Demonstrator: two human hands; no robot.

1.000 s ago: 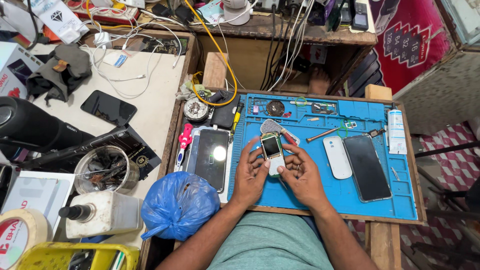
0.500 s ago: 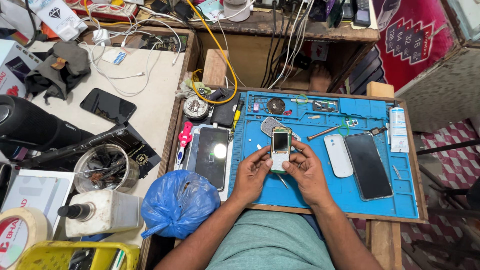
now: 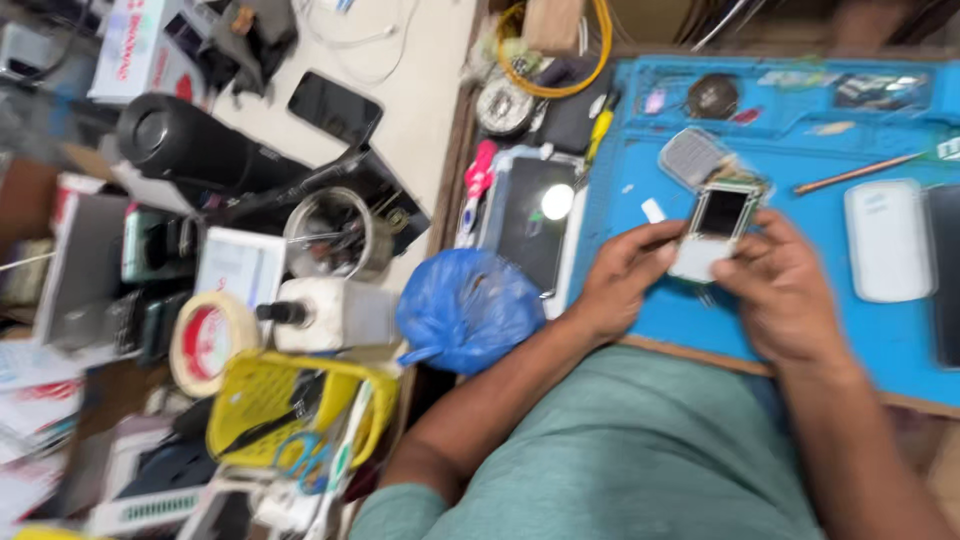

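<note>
Your left hand [image 3: 622,275] pinches the small white phone [image 3: 712,228] by its lower left edge; your right hand [image 3: 775,283] grips it from the right. The phone lies just above the blue mat [image 3: 640,150], screen up, long axis running from 6 toward 12 o'clock, top tipped slightly to 1. At 9 o'clock sit a blue bag [image 3: 465,308] and a cluttered white table [image 3: 425,90].

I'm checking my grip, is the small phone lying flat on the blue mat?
No, both the left hand and the right hand hold the small phone up above the blue mat.
</note>
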